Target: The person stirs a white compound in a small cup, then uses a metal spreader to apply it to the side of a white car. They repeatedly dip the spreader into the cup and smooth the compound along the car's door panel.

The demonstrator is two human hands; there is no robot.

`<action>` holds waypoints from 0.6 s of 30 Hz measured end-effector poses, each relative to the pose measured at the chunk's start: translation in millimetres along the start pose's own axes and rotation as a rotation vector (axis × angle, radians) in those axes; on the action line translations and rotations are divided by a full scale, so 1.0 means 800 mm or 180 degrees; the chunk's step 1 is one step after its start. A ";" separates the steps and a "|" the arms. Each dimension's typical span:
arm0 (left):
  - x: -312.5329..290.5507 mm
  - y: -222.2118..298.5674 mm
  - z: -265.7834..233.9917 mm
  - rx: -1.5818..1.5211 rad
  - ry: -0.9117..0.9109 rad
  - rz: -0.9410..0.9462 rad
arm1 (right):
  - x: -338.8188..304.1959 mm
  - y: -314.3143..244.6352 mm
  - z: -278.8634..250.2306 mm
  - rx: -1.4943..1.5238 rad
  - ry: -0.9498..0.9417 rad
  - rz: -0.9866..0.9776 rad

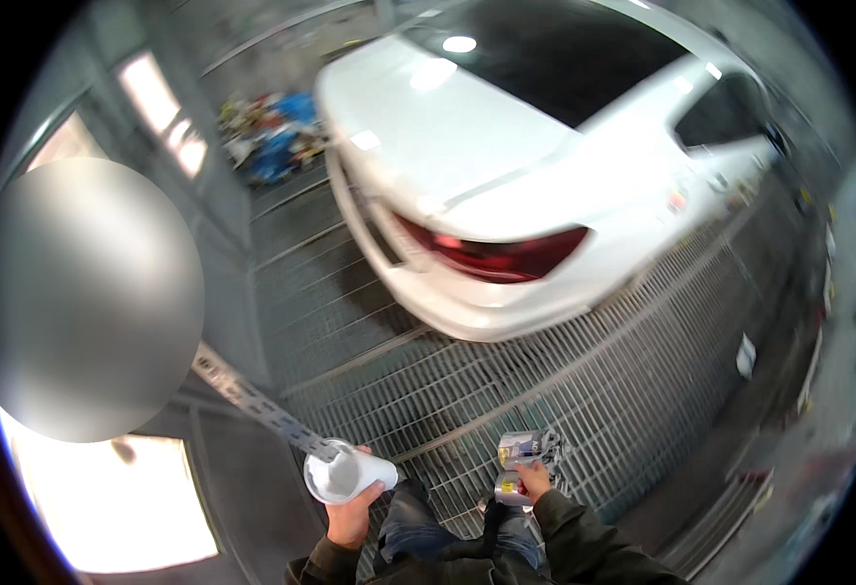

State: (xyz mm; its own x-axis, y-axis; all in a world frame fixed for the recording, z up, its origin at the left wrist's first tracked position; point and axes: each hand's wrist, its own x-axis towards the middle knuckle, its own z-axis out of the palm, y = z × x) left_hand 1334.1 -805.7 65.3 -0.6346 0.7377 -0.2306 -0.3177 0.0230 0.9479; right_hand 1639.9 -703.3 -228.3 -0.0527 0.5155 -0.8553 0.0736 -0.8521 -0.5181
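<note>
My left hand (352,517) is wrapped round a white plastic cup (377,475), tilted so its open mouth faces up and left. A long, flat mixing stick (262,408) with dark markings stands in the cup. Its upper end runs behind a blurred grey disc. Inside the cup there is pale grey-white material. My right hand (533,480) grips a silver metal can (512,489) with a yellow patch on its label. Another silver can (520,449) shows just above it, close to the fingers; how the two are held together cannot be made out.
A white car (467,156) with a red tail light (506,255) stands ahead on a metal grating floor (584,390). Crumpled blue and coloured rubbish (277,136) lies behind it. A white scrap (746,356) is at the right, and a grey wall with lit windows (106,497) rises at the left.
</note>
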 end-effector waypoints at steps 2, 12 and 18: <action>-0.002 0.016 -0.069 -0.0074 0.0310 0.0075 | 0.006 -0.035 0.081 0.0146 0.0081 0.0275; 0.080 0.076 -0.343 0.0316 0.1132 0.0309 | -0.026 -0.186 0.488 0.0462 -0.1185 0.0739; 0.183 0.114 -0.400 -0.0234 0.1726 0.0406 | -0.034 -0.289 0.734 0.0282 -0.1606 0.0587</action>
State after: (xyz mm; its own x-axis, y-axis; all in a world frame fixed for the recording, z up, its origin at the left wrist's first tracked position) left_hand 986.9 -911.9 47.8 -0.9364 0.2785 -0.2137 -0.2508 -0.1051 0.9623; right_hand 1039.3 -573.1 -81.1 -0.5200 0.2678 -0.8111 0.0440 -0.9400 -0.3385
